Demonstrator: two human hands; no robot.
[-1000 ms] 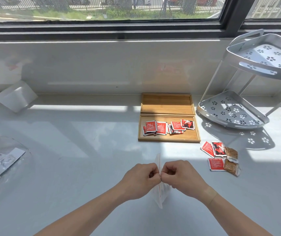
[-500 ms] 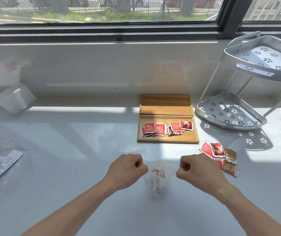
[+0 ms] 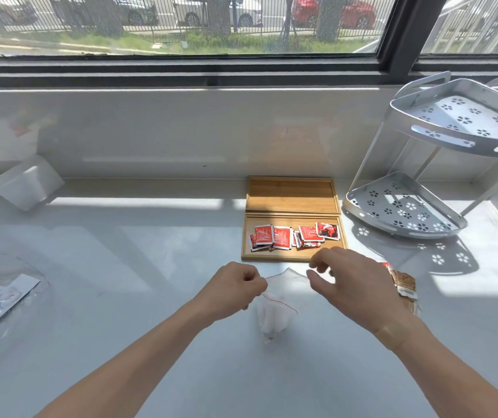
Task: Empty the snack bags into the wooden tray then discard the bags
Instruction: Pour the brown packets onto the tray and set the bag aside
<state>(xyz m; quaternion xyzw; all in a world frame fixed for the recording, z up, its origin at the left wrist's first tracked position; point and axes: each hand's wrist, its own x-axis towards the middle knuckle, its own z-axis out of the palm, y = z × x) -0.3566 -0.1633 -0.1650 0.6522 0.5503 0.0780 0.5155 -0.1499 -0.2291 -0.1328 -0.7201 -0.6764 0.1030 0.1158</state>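
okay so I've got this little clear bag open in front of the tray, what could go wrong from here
1. Only the left hand pinches the clear bag by one edge; the right hand is open, so the bag may sag and spill onto the counter.
2. The near wooden tray already holds red packets, so more could slide over its low rim.

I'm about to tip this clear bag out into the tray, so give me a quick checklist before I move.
1. Bag held: ok. The left hand pinches the clear bag by its top edge.
2. Bag mouth open: ok, it gapes near the right hand.
3. Right hand gripping the bag: not ok, its fingers are spread and off it.
4. Bag contents: cannot tell through the plastic.
5. Room in the tray: ok. The near tray holds red packets with bare wood around them.
6. Bag over the tray: not ok, it hangs over the counter in front of the tray.
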